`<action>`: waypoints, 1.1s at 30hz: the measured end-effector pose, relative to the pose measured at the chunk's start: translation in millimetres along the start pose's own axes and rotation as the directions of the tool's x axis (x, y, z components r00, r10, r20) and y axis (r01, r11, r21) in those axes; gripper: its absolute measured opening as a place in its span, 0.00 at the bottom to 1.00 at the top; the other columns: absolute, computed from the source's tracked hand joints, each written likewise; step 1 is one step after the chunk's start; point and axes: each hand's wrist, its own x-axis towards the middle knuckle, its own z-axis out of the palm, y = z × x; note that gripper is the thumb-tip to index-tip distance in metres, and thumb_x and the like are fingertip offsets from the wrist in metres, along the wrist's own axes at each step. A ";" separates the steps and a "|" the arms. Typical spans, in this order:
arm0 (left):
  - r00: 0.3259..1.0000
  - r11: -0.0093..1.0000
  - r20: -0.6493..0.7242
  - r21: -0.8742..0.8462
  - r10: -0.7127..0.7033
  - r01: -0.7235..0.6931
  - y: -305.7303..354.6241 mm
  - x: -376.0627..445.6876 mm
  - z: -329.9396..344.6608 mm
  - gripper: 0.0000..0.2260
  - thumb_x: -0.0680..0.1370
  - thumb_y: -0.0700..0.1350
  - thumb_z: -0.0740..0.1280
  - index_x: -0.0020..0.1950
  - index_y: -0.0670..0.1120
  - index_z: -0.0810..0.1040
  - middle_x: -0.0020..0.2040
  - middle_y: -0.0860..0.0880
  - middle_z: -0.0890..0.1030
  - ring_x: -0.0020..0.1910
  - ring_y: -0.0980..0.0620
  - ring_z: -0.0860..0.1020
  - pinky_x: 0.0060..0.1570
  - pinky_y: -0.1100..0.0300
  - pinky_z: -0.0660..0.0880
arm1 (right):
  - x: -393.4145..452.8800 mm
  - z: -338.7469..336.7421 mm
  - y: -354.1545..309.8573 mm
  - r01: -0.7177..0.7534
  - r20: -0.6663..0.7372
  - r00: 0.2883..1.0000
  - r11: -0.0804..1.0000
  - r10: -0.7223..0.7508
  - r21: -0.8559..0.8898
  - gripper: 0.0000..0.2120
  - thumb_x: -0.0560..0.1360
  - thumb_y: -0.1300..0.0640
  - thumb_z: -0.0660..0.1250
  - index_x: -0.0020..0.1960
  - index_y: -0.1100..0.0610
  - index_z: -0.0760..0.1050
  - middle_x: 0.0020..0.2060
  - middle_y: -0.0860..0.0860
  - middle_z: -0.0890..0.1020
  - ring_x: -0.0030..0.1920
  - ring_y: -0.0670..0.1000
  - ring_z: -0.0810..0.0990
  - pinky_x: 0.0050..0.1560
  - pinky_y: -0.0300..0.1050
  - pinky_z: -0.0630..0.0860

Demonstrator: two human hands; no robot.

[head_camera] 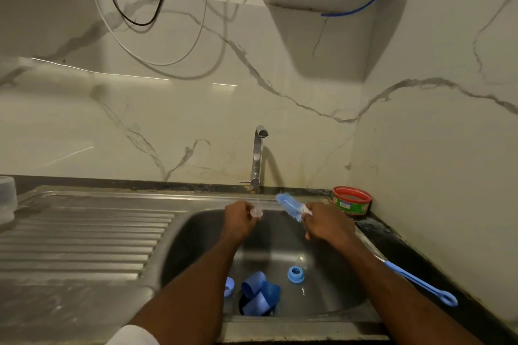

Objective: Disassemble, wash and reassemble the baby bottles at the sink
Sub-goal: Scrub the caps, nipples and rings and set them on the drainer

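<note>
Head view: left hand [243, 218] pinching small clear nipple [257, 212] under tap [258, 159] water at 12 o'clock of sink [196, 235]. Right hand [326, 223] gripping blue brush [290, 207] just beside. Best keeping nipple in stream, poking bristles inside gently. Blue rings [295, 273] waiting at 6 o'clock.

Blue-bristled brush [290, 207] in the right hand [326, 223], clear pale teat [257, 212] in the left hand [241, 218], blue rings [295, 273] and caps [259, 293] below both hands, red-and-green tub [352, 200] just beyond the right hand, grey-veined white marble wall [168, 120].
</note>
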 end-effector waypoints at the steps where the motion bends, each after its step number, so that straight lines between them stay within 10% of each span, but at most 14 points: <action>1: 1.000 1.000 0.000 0.019 -0.003 0.003 0.5 -0.2 0.4 0.08 0.76 0.44 0.75 0.54 0.45 0.83 0.45 0.52 0.83 0.43 0.60 0.80 0.41 0.73 0.71 | 0.1 0.6 -0.6 -0.001 -0.009 1.000 1.000 0.001 -0.005 0.14 0.76 0.48 0.71 0.60 0.49 0.78 0.49 0.51 0.83 0.47 0.51 0.80 0.49 0.48 0.74; 10: 0.999 1.000 -0.048 0.003 -0.021 0.021 6.3 1.0 -4.5 0.14 0.75 0.43 0.76 0.56 0.47 0.76 0.47 0.54 0.78 0.42 0.61 0.76 0.36 0.73 0.70 | 3.5 3.8 -0.1 0.005 -0.007 1.000 1.000 -0.005 -0.029 0.17 0.76 0.50 0.71 0.64 0.49 0.77 0.54 0.51 0.84 0.53 0.53 0.82 0.50 0.48 0.74; 20: 0.977 0.959 0.211 0.272 0.020 -0.079 10.6 -8.0 -9.5 0.09 0.78 0.43 0.71 0.57 0.46 0.77 0.51 0.46 0.80 0.45 0.52 0.79 0.46 0.57 0.79 | -6.4 8.7 -13.0 0.079 0.056 0.995 0.997 -0.078 -0.015 0.07 0.78 0.50 0.65 0.53 0.48 0.79 0.52 0.53 0.84 0.52 0.54 0.81 0.56 0.50 0.78; 33: 0.980 0.835 0.021 0.520 0.198 -0.180 34.3 -8.3 -59.1 0.12 0.75 0.49 0.75 0.57 0.48 0.81 0.54 0.50 0.81 0.51 0.53 0.78 0.55 0.58 0.75 | -9.9 -1.5 -28.7 0.195 -0.071 0.979 0.977 -0.190 0.083 0.14 0.81 0.41 0.61 0.56 0.49 0.78 0.52 0.52 0.83 0.50 0.51 0.80 0.60 0.54 0.77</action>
